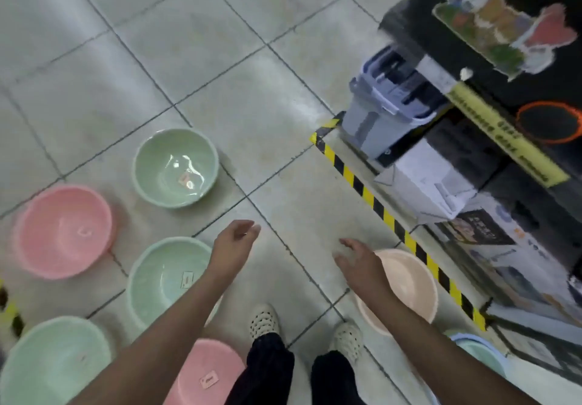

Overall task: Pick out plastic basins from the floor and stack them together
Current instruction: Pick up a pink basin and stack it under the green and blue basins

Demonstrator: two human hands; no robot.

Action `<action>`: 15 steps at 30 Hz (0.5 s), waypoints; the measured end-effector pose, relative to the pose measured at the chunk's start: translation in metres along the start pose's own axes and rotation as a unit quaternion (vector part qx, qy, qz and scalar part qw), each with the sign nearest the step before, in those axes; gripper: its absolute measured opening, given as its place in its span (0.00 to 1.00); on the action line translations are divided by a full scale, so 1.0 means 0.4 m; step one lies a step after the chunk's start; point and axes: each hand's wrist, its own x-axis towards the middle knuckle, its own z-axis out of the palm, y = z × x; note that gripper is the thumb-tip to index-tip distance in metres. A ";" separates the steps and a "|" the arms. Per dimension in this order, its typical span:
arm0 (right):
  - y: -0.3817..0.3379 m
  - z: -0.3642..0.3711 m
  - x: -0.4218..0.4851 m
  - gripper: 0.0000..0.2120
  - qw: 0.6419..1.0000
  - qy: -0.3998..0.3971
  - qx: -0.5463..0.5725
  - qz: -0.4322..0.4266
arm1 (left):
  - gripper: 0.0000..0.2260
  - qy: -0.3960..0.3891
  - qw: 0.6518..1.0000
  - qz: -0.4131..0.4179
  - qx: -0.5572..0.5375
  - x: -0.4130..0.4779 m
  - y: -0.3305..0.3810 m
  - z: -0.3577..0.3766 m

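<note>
While we stand on the tiled floor [220, 58], our left hand [234, 241] hangs loosely curled and empty beside the pale green basin [160, 281]. Our right hand [362, 263], fingers relaxed and slightly spread, is empty above the peach basin [412, 288]. To our left the pink basin [63, 231] and the green basin [175, 167] sit apart, unstacked.

We see a floor [220, 74] of pale grey-green tiles crossed by dark grout lines. Left of centre is a sage green basin [175, 167], at the left edge a pink basin [63, 231], below centre-left a mint basin [151, 281], in the lower left corner a paler green basin [53, 363], and at the bottom edge a second pink basin [195, 363]. Right of centre, low, we find a peach basin [409, 281] and a blue-rimmed teal basin [482, 351]. The tape [393, 222] runs in yellow and black diagonal stripes. At upper right, the bin [378, 111] is lavender-grey. The shoes [264, 321] are cream with a pattern of holes, and the trousers [267, 370] are black.
</note>
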 end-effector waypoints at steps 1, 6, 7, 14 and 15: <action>-0.043 0.031 -0.006 0.17 1.000 -0.014 -0.010 -0.017 | 0.12 0.019 1.000 -0.004 -0.014 -0.016 -0.006 -0.055; -0.214 0.198 -0.037 0.18 0.984 -0.122 -0.094 -0.094 | 0.10 0.114 0.989 -0.054 -0.083 -0.090 -0.125 -0.262; -0.232 0.233 -0.041 0.19 0.977 -0.144 -0.114 -0.110 | 0.10 0.132 0.984 -0.068 -0.100 -0.109 -0.162 -0.287; -0.297 0.512 -0.111 0.21 0.917 -0.252 -0.241 -0.195 | 0.15 0.239 0.921 -0.166 -0.257 -0.313 -0.465 -0.361; -0.297 0.553 -0.136 0.21 0.909 -0.263 -0.253 -0.203 | 0.15 0.251 0.911 -0.176 -0.276 -0.350 -0.514 -0.365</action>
